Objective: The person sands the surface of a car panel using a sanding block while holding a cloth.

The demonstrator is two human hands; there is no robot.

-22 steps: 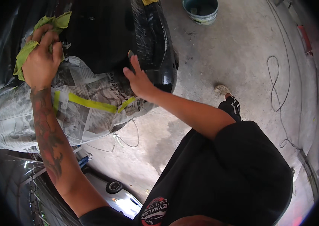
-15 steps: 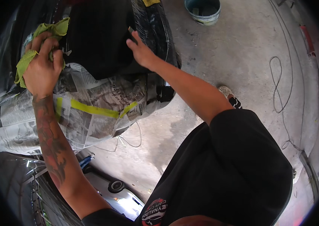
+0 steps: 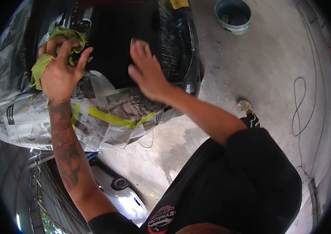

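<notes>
"Where's the crumpled yellow-green cloth (image 3: 41, 70)?"
"I see it gripped in the left hand (image 3: 60, 76), at the left of the smooth black panel (image 3: 112, 39)."
"The right hand (image 3: 148, 74)?"
"Blurred, at a small tan piece (image 3: 133, 40); I can't tell its grip."

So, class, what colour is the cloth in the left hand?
The cloth in the left hand is yellowish green, best seen in the head view.

Two bare hands (image 3: 60, 78) (image 3: 149, 74), one crumpled yellow-green cloth (image 3: 76, 36), one small tan-edged pad (image 3: 133, 40), one black newspaper-edged panel (image 3: 108, 39), three yellow-green tape strips (image 3: 75, 114) (image 3: 112, 118) (image 3: 146, 119), one round teal bucket (image 3: 236, 29), one silvery-white car (image 3: 130, 201)
</notes>
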